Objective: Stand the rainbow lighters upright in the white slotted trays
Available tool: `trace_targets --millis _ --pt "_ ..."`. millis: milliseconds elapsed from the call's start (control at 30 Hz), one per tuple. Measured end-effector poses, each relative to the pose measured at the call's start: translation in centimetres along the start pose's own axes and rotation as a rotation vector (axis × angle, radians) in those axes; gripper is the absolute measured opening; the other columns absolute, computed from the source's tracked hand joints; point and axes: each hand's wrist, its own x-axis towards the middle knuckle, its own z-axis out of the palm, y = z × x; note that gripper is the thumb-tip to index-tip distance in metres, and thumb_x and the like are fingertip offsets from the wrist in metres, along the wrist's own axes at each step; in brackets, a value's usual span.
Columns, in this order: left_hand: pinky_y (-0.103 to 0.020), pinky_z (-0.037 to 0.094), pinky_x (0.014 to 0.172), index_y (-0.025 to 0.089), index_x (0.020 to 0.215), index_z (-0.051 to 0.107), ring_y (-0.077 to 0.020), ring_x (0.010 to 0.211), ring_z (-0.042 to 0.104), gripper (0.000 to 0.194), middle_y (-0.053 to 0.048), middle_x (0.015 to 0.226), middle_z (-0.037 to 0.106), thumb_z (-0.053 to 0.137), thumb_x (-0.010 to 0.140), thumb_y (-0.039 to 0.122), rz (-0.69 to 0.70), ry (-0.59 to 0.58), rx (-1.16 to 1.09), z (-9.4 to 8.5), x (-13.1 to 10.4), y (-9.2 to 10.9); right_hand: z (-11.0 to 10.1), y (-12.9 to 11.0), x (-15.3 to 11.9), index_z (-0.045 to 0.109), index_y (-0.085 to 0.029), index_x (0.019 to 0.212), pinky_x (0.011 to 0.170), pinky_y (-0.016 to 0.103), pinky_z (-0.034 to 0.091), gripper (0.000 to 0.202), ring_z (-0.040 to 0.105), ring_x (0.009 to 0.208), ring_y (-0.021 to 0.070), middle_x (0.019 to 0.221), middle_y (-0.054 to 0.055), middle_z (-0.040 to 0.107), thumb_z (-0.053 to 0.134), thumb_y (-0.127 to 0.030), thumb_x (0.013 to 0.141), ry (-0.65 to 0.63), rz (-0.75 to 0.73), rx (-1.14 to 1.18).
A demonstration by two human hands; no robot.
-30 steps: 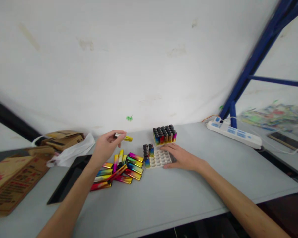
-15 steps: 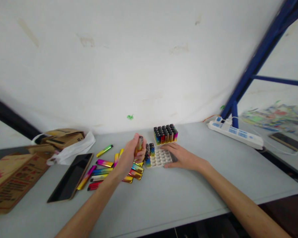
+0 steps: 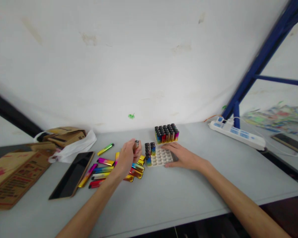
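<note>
My left hand (image 3: 129, 154) is closed around a lighter (image 3: 136, 142), whose top end shows above the fingers. It is over a loose pile of shiny coloured lighters (image 3: 101, 169) lying flat on the table. To its right, a white tray with round holes (image 3: 160, 161) has several lighters (image 3: 148, 154) standing upright in its left columns. My right hand (image 3: 181, 157) grips the tray's right side, fingers at the back corner and thumb at the front. Behind the tray, a full block of upright lighters (image 3: 167, 134) stands with black tops up.
On the left lie a dark phone-like device (image 3: 72, 175), a white plastic bag (image 3: 83, 145) and cardboard boxes (image 3: 13, 177). A white power strip (image 3: 238, 134) is at the back right, near a blue metal frame (image 3: 258, 62). A wall closes off the table's back.
My left hand has drawn slightly left and down, away from the tray, with the lighter still in it. My right hand stays on the tray.
</note>
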Motion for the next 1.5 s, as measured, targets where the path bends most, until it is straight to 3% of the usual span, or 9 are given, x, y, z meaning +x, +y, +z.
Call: trace_targets --millis 233,367,467,533,633,800,1000,1333,1500 --pt "-0.018 0.014 0.038 0.022 0.077 0.046 -0.0069 0.038 0.017 0.042 0.01 0.05 0.027 0.046 0.086 0.064 -0.076 -0.05 -0.089 -0.2 0.4 -0.1 0.0 0.1 0.0 0.047 -0.022 0.145 0.115 0.049 0.039 0.073 0.051 0.133 0.0308 0.143 0.014 0.055 0.074 -0.054 0.085 0.0 -0.01 0.002" --pt "-0.022 0.036 0.045 0.024 0.093 0.048 -0.0111 0.046 0.041 0.029 0.008 0.058 0.049 0.052 0.091 0.053 0.127 0.032 0.07 0.0 0.1 0.7 0.0 0.0 0.1 0.048 -0.021 0.144 0.115 0.049 0.039 0.071 0.051 0.132 0.0308 0.142 0.015 0.056 0.074 -0.054 0.086 -0.003 -0.004 0.001" --pt "-0.028 0.05 0.069 0.021 0.094 0.058 -0.0165 0.073 0.06 0.031 -0.002 0.077 0.066 0.052 0.094 0.051 0.269 0.071 0.304 0.7 -0.5 1.8 0.0 0.1 0.1 0.048 -0.021 0.144 0.114 0.05 0.039 0.072 0.051 0.132 0.0314 0.142 0.015 0.056 0.074 -0.054 0.085 -0.004 -0.007 0.0" --pt "-0.032 0.052 0.08 0.02 0.094 0.067 -0.0206 0.089 0.064 0.03 -0.007 0.092 0.071 0.058 0.091 0.048 0.337 0.039 0.382 1.2 -0.7 2.1 0.0 0.1 0.1 0.048 -0.022 0.144 0.114 0.051 0.039 0.072 0.05 0.133 0.0319 0.142 0.015 0.056 0.074 -0.053 0.085 -0.003 -0.007 0.004" --pt "-0.035 0.052 0.085 0.021 0.094 0.074 -0.0227 0.092 0.065 0.023 -0.008 0.099 0.072 0.067 0.087 0.042 0.417 -0.016 0.469 1.6 -0.4 1.7 0.1 0.2 0.0 0.048 -0.022 0.144 0.114 0.051 0.039 0.073 0.051 0.132 0.0321 0.142 0.015 0.056 0.075 -0.053 0.085 0.001 -0.005 0.005" --pt "-0.04 0.051 0.09 0.022 0.095 0.076 -0.0243 0.094 0.065 0.014 -0.007 0.093 0.075 0.068 0.088 0.032 0.582 0.009 0.807 1.1 0.3 0.1 0.0 -0.1 0.1 0.049 -0.02 0.143 0.113 0.049 0.041 0.072 0.053 0.129 0.0315 0.139 0.016 0.058 0.074 -0.054 0.085 -0.005 0.009 -0.01" --pt "-0.045 0.05 0.099 0.024 0.096 0.076 -0.026 0.107 0.061 0.014 -0.009 0.107 0.068 0.066 0.087 0.028 0.651 -0.059 1.049 0.6 0.3 -0.7 0.0 0.0 0.0 0.048 -0.023 0.144 0.113 0.05 0.039 0.072 0.051 0.131 0.0318 0.14 0.014 0.057 0.074 -0.055 0.085 0.0 0.002 0.005" --pt "-0.048 0.046 0.108 0.024 0.1 0.076 -0.0268 0.12 0.059 0.018 -0.01 0.128 0.06 0.062 0.093 0.035 0.561 -0.17 1.054 0.0 0.0 -1.0 -0.1 0.0 0.0 0.048 -0.021 0.144 0.113 0.049 0.04 0.071 0.051 0.13 0.0312 0.139 0.014 0.057 0.074 -0.053 0.086 -0.004 -0.013 -0.023" --pt "-0.049 0.044 0.111 0.025 0.1 0.076 -0.0279 0.125 0.056 0.023 -0.01 0.133 0.059 0.058 0.095 0.038 0.558 -0.124 1.06 -0.1 0.0 -1.4 -0.1 -0.1 0.0 0.049 -0.021 0.143 0.113 0.048 0.041 0.07 0.052 0.129 0.0311 0.138 0.014 0.058 0.074 -0.054 0.086 -0.009 -0.006 -0.025"
